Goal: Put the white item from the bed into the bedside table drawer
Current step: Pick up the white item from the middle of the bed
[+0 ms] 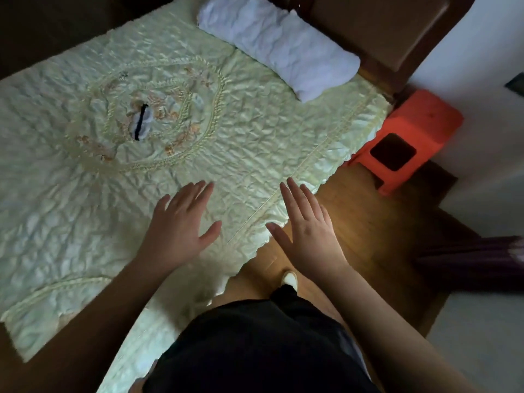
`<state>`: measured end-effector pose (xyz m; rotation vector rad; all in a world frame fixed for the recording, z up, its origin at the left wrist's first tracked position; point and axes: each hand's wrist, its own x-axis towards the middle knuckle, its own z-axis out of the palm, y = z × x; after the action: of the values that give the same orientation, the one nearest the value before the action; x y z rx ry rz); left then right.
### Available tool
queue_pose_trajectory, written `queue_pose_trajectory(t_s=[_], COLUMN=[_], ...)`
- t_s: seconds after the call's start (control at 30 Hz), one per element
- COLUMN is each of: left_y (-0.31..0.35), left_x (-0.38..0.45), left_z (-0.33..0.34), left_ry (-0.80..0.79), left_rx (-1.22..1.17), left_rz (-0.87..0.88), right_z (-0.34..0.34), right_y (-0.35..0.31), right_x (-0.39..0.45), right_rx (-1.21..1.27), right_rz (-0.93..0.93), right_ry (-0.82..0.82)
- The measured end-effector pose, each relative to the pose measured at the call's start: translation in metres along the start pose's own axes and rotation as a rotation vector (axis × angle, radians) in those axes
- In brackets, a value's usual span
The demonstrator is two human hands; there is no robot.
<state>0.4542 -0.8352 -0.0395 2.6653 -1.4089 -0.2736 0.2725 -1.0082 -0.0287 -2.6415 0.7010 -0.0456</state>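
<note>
Over the bed [255, 143] we hold our left hand [181, 222] and right hand [309, 231] with fingers spread, empty, because the white item [141, 121] (mid-quilt) lies well beyond reach.

Both hands are out flat, palms down, fingers spread, nothing in either one. The left hand [181, 222] hovers over the near part of the bed [255, 131], which has a pale quilted cover with an embroidered oval in the middle. The right hand [307, 231] sits right at the bed's edge, half over the wooden floor [368, 222]. The white item [141, 121], small with a dark strip across it, lies inside that oval, well apart from both hands. A white pillow [280, 43] is up by the dark headboard [382, 32], and an orange plastic stool [411, 137] stands beside the bed's corner.
</note>
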Motion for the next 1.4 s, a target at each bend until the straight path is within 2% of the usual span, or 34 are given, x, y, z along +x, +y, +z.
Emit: queue_pose_trajectory(t_s=[0.13,0.33,0.5,0.67,1.03,1.4], left_y=[0.017,0.026,-0.002,-0.045,-0.074,-0.066], left_x=[0.038,0.061,0.060,0.064,0.132,0.205], left_z=[-0.011,-0.018,-0.012,-0.011,-0.020,-0.017], left_ry=[0.073,0.084,0.109,0.137,0.147,0.098], left_rx=[-0.053,-0.091,-0.133,-0.162,-0.167,-0.153], left_rz=[-0.110,-0.275,-0.450,-0.552,-0.556,-0.724], right_z=[-0.023,-0.038,-0.023,-0.009,-0.001,0.011], right_y=[0.033,0.058,0.039,-0.002,-0.025,-0.011], right_x=[0.046,0.118,0.169,0.217,0.296,0.379], right_rx=[0.018,0.036,0.061,0.035,-0.024,-0.032], right_rz=[-0.130,-0.248,-0.337,-0.486,-0.575,-0.774], right_ry=[-0.055,-0.110,-0.199,-0.240,-0.250,-0.397])
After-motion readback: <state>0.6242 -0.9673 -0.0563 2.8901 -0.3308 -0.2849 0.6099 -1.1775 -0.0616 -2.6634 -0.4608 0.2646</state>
